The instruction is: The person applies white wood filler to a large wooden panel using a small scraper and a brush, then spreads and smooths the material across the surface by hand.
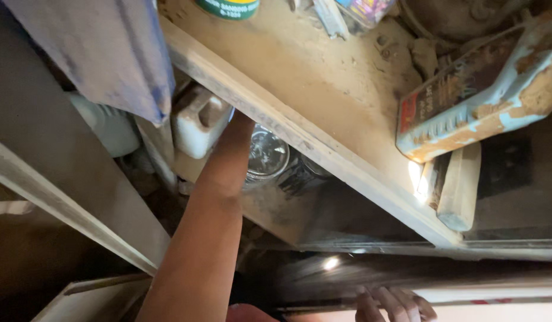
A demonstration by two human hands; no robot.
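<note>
My left arm reaches up under the dusty wooden shelf board (324,77), the forearm crossing below its front edge. My left hand is hidden behind that edge, so I cannot tell whether its grip is open or closed, or what it touches. Nearest to where the hand vanishes, under the shelf: a clear glass jar with a shiny lid (267,154), just right of the wrist, and a white plastic jerrycan with a moulded handle (199,121), just left of it. A second dark jar sits right of the glass one; blurred.

My right hand (392,303) rests well below the shelf at the bottom of the view, fingers bent over a pale ledge (485,294); grip loosely curled on the ledge, holding no loose item.

On top of the shelf: rusty pale-blue rectangular tin (485,89) at its right end, tilted. A wooden block (461,185) hangs beneath that tin. A blue-grey cloth (109,48) hangs left of the shelf.
</note>
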